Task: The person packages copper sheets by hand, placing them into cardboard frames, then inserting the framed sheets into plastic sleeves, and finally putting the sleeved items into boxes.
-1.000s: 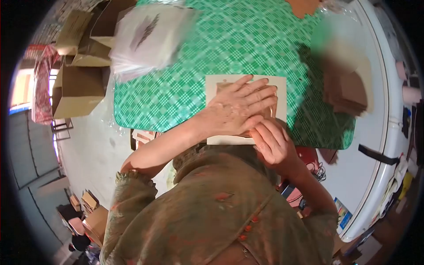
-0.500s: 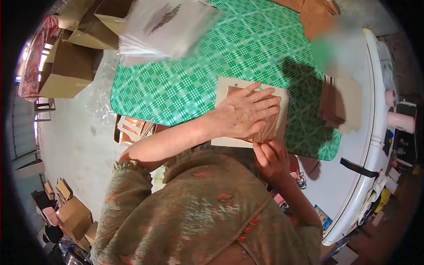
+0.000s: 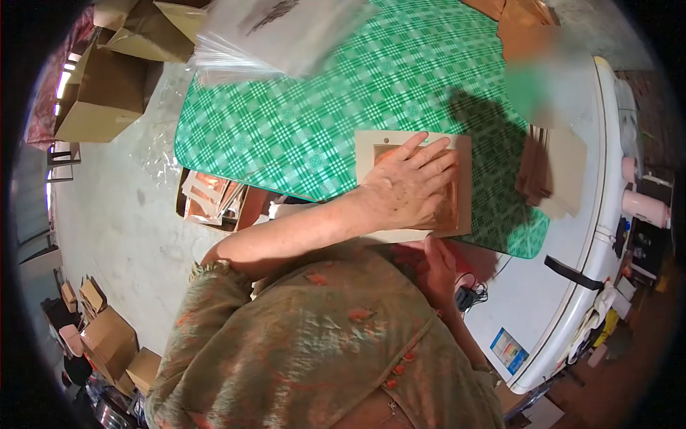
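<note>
My left hand (image 3: 409,182) lies flat with its fingers spread on a beige card frame (image 3: 461,214) with a copper-coloured panel (image 3: 448,201) inside it. The card rests near the front edge of the green checked tabletop (image 3: 286,143). Below the card's front edge is my right hand (image 3: 436,266), its fingers stretched out and partly in shadow. I see nothing held in it.
Clear plastic sleeves (image 3: 264,39) lie at the top of the green cloth. Stacked beige cards (image 3: 561,171) are at the right, and a box of copper-coloured pieces (image 3: 214,196) is below the left edge. Cardboard boxes (image 3: 107,93) stand at the left.
My right hand has let go of the card's lower edge and moved down, its fingers now extended. My left hand remains on the card. The view has shifted slightly.
</note>
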A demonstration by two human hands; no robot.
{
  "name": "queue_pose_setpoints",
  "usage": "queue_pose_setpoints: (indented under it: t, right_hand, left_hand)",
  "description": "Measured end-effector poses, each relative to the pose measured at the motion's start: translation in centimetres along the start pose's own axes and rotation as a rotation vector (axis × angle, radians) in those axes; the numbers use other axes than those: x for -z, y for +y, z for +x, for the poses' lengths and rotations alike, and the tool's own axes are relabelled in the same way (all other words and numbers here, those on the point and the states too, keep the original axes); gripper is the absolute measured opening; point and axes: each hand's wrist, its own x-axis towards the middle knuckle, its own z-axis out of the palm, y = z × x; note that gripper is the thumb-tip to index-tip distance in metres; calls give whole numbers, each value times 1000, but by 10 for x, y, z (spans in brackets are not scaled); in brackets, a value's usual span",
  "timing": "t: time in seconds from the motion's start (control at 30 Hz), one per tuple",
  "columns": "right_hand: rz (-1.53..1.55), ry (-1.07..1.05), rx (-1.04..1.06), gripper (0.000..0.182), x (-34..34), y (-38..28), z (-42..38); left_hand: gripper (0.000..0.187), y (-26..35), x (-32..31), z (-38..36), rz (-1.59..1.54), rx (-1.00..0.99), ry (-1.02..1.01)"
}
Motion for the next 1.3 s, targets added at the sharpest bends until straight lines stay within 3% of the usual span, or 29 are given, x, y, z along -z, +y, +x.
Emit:
queue_pose_setpoints:
  t: [0.17, 0.27, 0.37, 0.47, 0.53, 0.6, 0.73, 0.8, 0.87, 0.93, 1.0, 1.03, 1.07, 1.1, 1.17, 1.2, 1.23, 1.3]
  right_hand:
    - [-91, -107, 168, 51, -7, -10, -1]
    - [-14, -177, 150, 55, -8, -11, 7]
    - [87, -75, -11, 41, -21, -32, 14]
    - [-374, -148, 277, 58, -29, -27, 18]
    - [66, -179, 137, 74, -24, -12, 24]
    - [161, -175, 101, 78, -23, -6, 26]
    - [-49, -131, 137, 53, -20, 0, 30]
    - [93, -97, 33, 47, -19, 1, 30]
    - [334, -44, -132, 52, -38, -18, 21]
    - [-327, -54, 284, 59, -26, 4, 21]
    - [134, -52, 21, 65, -39, -9, 20]
    - [88, -75, 31, 66, -34, -4, 23]
    - [40, -95, 43, 66, -27, 1, 25]
    - [379, -73, -106, 55, -43, -20, 13]
    - [107, -89, 20, 58, -28, -12, 21]
    - [278, -92, -49, 58, -36, -22, 17]
    - [-7, -141, 67, 59, -27, -17, 25]
    - [69, -101, 88, 58, -29, -22, 25]
  left_hand:
    - [62, -1, -5, 1, 10, -2, 14]
    - [62, 0, -6, 0, 4, 5, 5]
    - [62, 1, -2, 1, -10, 19, -18]
    - [62, -1, -5, 1, -61, 20, 6]
    - [62, -2, -5, 1, -86, 14, 19]
    - [63, -5, -4, 0, -96, 7, 12]
    - [64, -5, 3, 0, -289, 20, 40]
    - [66, -9, 9, 2, -398, 20, 69]
    - [66, -16, 14, -1, -635, 25, 155]
    - [66, -27, 22, -3, -800, 40, 219]
    - [67, -35, 36, -13, -891, 74, 257]
    - [65, -38, 44, -19, -913, 116, 268]
    - [64, -46, 51, -24, -868, 129, 286]
    - [63, -54, 56, -29, -825, 139, 306]
    - [57, -72, 69, -36, -651, 187, 425]
    - [54, -84, 80, -40, -559, 228, 480]
    - [51, -98, 91, -43, -469, 269, 533]
    - [38, -135, 107, -46, -150, 313, 623]
